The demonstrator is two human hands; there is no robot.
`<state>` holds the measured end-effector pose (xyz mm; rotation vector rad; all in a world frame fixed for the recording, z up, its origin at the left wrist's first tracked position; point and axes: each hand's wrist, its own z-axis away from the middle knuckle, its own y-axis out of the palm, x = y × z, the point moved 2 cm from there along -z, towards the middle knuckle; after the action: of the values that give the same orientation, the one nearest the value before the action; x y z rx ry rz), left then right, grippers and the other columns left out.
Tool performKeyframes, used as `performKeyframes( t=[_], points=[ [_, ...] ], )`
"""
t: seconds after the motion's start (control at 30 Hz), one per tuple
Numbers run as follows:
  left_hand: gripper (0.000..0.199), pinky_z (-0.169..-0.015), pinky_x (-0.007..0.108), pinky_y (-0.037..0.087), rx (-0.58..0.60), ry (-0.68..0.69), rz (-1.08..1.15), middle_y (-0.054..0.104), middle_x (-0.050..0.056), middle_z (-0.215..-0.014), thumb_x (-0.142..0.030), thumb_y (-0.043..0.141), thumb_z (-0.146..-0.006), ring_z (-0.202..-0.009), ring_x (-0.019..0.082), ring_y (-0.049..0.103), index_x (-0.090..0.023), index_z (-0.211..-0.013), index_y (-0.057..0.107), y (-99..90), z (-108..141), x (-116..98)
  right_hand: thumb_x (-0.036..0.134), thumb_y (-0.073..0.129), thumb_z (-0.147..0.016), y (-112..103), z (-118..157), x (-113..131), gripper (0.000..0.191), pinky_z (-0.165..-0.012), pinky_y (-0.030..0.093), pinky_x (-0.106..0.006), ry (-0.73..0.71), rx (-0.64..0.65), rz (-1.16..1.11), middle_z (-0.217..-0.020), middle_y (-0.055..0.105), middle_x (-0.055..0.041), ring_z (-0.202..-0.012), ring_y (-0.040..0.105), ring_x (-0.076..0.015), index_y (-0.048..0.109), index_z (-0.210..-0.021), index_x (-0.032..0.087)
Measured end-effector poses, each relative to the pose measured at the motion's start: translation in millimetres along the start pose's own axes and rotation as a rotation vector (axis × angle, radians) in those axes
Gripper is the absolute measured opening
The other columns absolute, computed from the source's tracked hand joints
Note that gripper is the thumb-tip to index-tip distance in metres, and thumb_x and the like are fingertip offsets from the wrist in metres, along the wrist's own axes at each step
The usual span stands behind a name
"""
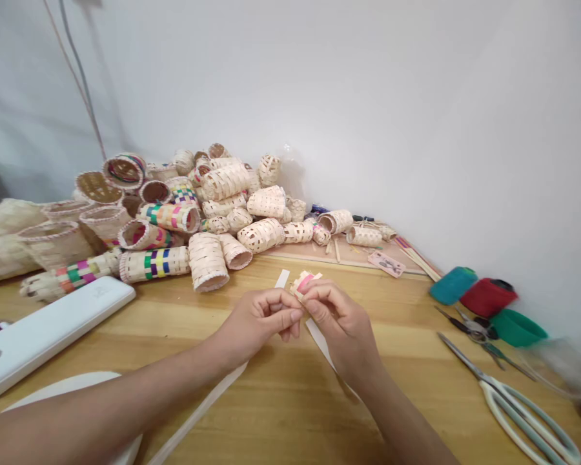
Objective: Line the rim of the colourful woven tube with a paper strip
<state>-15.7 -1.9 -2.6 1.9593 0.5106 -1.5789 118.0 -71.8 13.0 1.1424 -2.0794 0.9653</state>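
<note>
Between my two hands is a small woven piece (pixel 304 282) of pale strips with a pink strip through it. My right hand (pixel 341 320) pinches it from the right, thumb and forefinger together. My left hand (pixel 266 316) is closed at its lower left edge, fingertips meeting those of the right; what lies between the left fingertips is mostly hidden. Below the hands a long pale flat strip (pixel 201 413) runs to the front edge of view. Another pale strip (pixel 322 345) slants under my right hand, and a short strip end (pixel 281 279) shows behind the left.
Many woven baskets (pixel 208 261) are heaped at the back left. A white oblong device (pixel 62 329) lies at left. On the right are scissors (pixel 513 400), pliers (pixel 477 330), a teal thread spool (pixel 454 285), a red spool (pixel 489 297) and a green bowl (pixel 519 327). A wall rises behind.
</note>
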Motion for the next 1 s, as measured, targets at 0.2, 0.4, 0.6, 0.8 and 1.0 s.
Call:
performKeyframes(
  t=[0.2,0.4,0.6,0.8,1.0],
  points=[
    [0.028,-0.055,0.018,0.042,0.014,-0.018,0.005,0.064,0.0,-0.06,-0.038,0.075,-0.073,-0.053,0.007,0.053,-0.012,-0.071,0.064,-1.0,-1,0,0.025,0.058,-0.088,0,1,-2,0.008,-0.075,0.045,-0.026,0.1,0.026,-0.023,-0.083,0.064,0.0011,-0.081,0.06,-0.0144,0.064,-0.083,0.022],
    [0.03,-0.055,0.019,0.041,0.031,-0.024,-0.025,0.064,0.001,-0.06,-0.04,0.074,-0.073,-0.052,0.008,0.052,-0.012,-0.07,0.064,-0.9,1,1,0.026,0.062,-0.086,1,1,-3,0.014,-0.074,0.047,-0.026,0.173,0.012,-0.122,-0.087,0.066,0.0005,-0.081,0.062,-0.0146,0.065,-0.099,0.023],
    [0.029,-0.057,0.022,0.042,0.026,-0.032,-0.079,0.064,0.002,-0.063,-0.04,0.071,-0.075,-0.055,0.01,0.053,-0.013,-0.071,0.063,-1.3,0,0,0.024,0.062,-0.086,1,1,-1,0.038,-0.073,0.046,-0.028,0.173,-0.001,-0.179,-0.078,0.063,0.0032,-0.074,0.06,-0.0134,0.053,-0.123,0.023],
    [0.018,-0.058,0.023,0.043,-0.198,0.193,-0.231,0.063,0.0,-0.071,-0.035,0.065,-0.079,-0.062,0.012,0.053,-0.018,-0.086,0.067,-9.7,-2,-23,0.025,0.062,-0.087,1,3,0,0.056,-0.079,0.044,-0.032,0.184,0.016,-0.151,-0.076,0.062,0.0046,-0.074,0.058,-0.0142,0.04,-0.139,0.026],
    [0.013,-0.077,0.028,0.046,-0.063,0.372,-0.499,0.07,0.003,-0.082,-0.023,0.06,-0.084,-0.079,0.017,0.062,-0.02,-0.082,0.073,-4.5,2,-31,0.024,0.063,-0.087,2,3,0,0.061,-0.083,0.042,-0.031,0.173,0.06,-0.137,-0.081,0.065,0.005,-0.08,0.06,-0.0141,0.037,-0.141,0.029]
  ],
)
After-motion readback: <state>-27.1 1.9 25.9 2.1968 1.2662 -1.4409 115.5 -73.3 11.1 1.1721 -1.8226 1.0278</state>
